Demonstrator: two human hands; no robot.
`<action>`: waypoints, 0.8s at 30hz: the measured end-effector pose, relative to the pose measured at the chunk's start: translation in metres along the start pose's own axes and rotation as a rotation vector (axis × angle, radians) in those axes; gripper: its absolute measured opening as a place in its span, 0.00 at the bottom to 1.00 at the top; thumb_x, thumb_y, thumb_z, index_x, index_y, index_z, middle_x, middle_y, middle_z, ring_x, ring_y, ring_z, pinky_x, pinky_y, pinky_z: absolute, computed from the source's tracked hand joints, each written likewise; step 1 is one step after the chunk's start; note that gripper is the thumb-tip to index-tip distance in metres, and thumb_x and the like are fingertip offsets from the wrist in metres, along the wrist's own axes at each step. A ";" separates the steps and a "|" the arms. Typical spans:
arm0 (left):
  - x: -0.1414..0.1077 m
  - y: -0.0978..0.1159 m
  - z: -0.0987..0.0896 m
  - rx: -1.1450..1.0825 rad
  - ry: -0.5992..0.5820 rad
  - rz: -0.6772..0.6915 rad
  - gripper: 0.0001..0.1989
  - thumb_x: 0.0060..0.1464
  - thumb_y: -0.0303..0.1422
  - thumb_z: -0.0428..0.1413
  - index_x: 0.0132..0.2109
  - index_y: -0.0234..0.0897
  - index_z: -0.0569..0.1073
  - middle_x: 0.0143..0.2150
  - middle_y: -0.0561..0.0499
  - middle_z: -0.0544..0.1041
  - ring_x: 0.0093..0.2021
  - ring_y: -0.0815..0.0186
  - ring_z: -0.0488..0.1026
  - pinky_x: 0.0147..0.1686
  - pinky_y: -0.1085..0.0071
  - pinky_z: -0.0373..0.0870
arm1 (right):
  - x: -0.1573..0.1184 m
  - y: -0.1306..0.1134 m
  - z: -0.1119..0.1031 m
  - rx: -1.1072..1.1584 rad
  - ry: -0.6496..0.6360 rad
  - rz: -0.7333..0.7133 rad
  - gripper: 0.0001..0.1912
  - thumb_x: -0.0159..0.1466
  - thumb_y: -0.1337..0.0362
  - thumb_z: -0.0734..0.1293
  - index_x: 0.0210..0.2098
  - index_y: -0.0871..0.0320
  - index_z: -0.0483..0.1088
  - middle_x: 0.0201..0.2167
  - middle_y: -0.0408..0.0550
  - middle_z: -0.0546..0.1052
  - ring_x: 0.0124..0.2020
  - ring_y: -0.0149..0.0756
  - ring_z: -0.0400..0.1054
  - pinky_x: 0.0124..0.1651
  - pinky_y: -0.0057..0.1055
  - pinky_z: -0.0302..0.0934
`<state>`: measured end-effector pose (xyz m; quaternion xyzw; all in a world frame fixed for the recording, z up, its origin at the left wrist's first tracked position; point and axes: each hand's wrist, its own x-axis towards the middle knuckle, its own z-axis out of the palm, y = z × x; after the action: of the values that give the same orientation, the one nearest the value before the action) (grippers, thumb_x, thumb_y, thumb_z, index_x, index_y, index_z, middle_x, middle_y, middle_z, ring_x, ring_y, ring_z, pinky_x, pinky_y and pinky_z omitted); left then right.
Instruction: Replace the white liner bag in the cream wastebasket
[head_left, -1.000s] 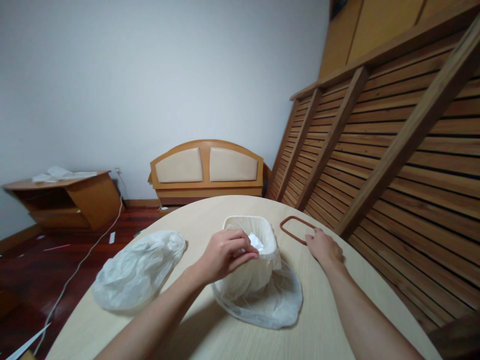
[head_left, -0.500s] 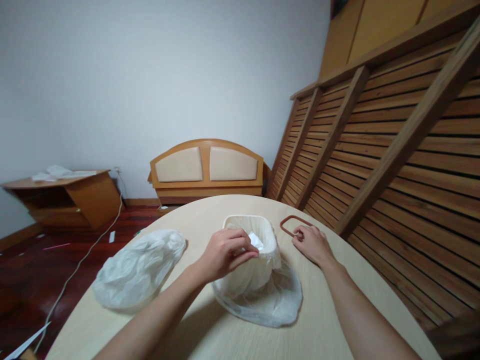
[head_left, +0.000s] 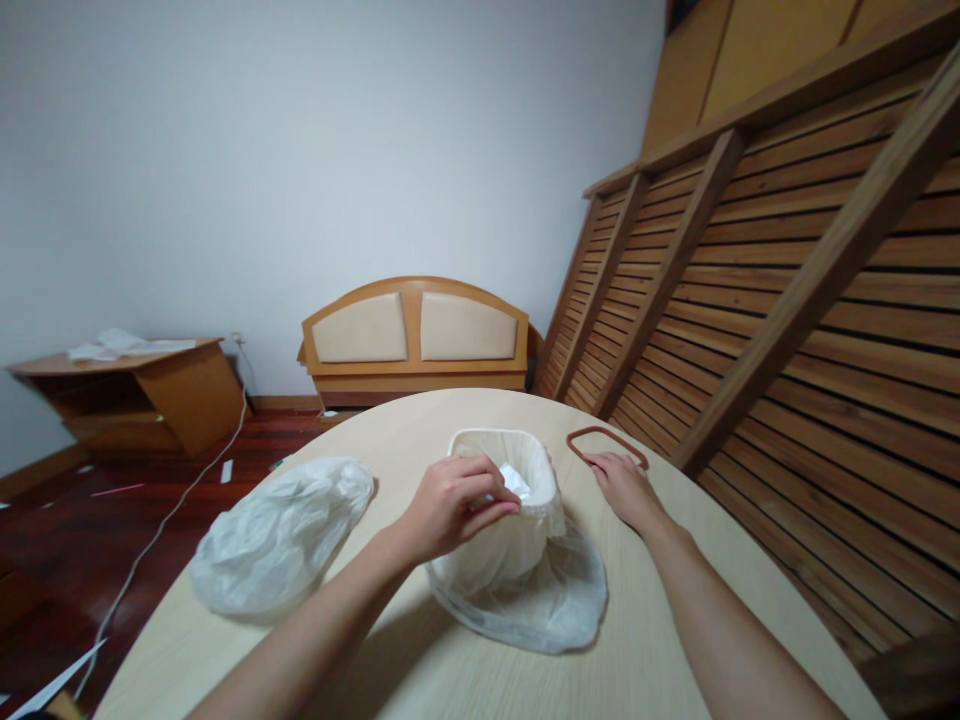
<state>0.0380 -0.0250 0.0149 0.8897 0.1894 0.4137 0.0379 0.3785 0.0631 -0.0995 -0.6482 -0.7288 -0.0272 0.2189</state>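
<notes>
So the bin (head_left: 499, 434) sits upright around the middle of the bench (head_left: 652, 620), with a thin whitish liner (head_left: 547, 610) folded over its rim and spreading out onto the bench toward 5 o'clock. There's something white (head_left: 514, 482) inside too (paper maybe, too small to tell).

Left hand (head_left: 461, 505) is at the bin's near rim, thumb and fingers pinched together on the liner. Right hand (head_left: 624, 488) is well apart from it, over at the bin's 2 to 3 o'clock, fingertips touching the near side of a brown rounded frame (head_left: 592, 431). That frame lies on the bench at the bin's 2 o'clock. Can't tell if those fingers are actually closed on it or just resting there, tbh.

Over at 9 o'clock from the bin is a crumpled white bag (head_left: 285, 535), lying on the bench and not touching the bin. Past the bench you've got a padded headboard (head_left: 412, 325) at 11 o'clock, a low cabinet (head_left: 184, 395) at 10, and a big slatted wood panel (head_left: 757, 330) leaning at 2.
</notes>
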 end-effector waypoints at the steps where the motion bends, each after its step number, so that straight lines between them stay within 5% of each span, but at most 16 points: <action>1: 0.000 0.000 0.000 0.001 0.002 0.002 0.12 0.65 0.37 0.56 0.36 0.36 0.77 0.33 0.48 0.79 0.33 0.66 0.75 0.35 0.70 0.69 | 0.000 0.000 0.001 -0.004 -0.005 0.003 0.21 0.70 0.67 0.56 0.57 0.59 0.73 0.56 0.55 0.76 0.55 0.47 0.66 0.57 0.41 0.58; 12: 0.002 -0.005 0.003 0.078 0.082 0.064 0.11 0.66 0.37 0.56 0.37 0.37 0.78 0.31 0.51 0.78 0.33 0.68 0.74 0.35 0.71 0.66 | 0.005 -0.022 -0.008 0.073 0.079 -0.017 0.23 0.67 0.67 0.58 0.60 0.59 0.71 0.57 0.59 0.75 0.58 0.55 0.64 0.58 0.55 0.57; 19: -0.002 -0.014 0.009 0.171 0.155 -0.050 0.10 0.64 0.37 0.57 0.37 0.38 0.80 0.32 0.50 0.78 0.34 0.66 0.74 0.36 0.69 0.66 | 0.016 -0.089 -0.082 0.299 0.170 -0.251 0.14 0.70 0.58 0.61 0.43 0.55 0.78 0.44 0.48 0.81 0.47 0.38 0.73 0.53 0.36 0.66; 24: -0.004 -0.021 0.009 0.173 0.114 -0.111 0.07 0.63 0.34 0.58 0.40 0.39 0.80 0.35 0.49 0.79 0.37 0.64 0.74 0.39 0.67 0.66 | -0.006 -0.148 -0.128 0.467 0.138 -0.626 0.07 0.65 0.60 0.71 0.40 0.54 0.79 0.40 0.48 0.81 0.45 0.39 0.72 0.52 0.38 0.64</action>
<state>0.0363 -0.0064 0.0019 0.8529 0.2751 0.4429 -0.0270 0.2734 -0.0070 0.0503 -0.3241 -0.8613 0.0305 0.3902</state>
